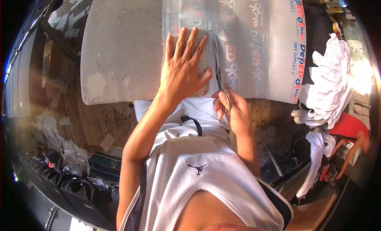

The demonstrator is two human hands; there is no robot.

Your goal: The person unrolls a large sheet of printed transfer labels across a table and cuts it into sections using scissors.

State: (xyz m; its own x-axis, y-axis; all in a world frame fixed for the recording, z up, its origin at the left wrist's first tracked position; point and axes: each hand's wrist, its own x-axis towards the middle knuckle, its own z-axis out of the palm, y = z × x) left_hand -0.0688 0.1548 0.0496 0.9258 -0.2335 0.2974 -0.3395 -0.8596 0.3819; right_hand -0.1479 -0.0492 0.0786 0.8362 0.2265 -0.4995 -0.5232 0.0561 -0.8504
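My left hand point(183, 68) lies flat on a translucent printed sheet point(248, 52), its fingers spread and pointing away from me. The sheet covers the right part of a grey board point(123, 44) and bears rows of red and blue lettering. My right hand point(235, 111) is closed round the handles of a pair of scissors point(219, 74) at the sheet's near edge. The long blades point away from me, along a line between the printed rows, just right of my left hand. How far the blades are apart is hard to tell.
A pile of white cloth point(327, 82) stands to the right of the board. Beyond it, lower right, a person in a red top point(348, 127) reaches down. Dark bags point(75, 187) and clear plastic scraps point(75, 155) lie on the floor at lower left.
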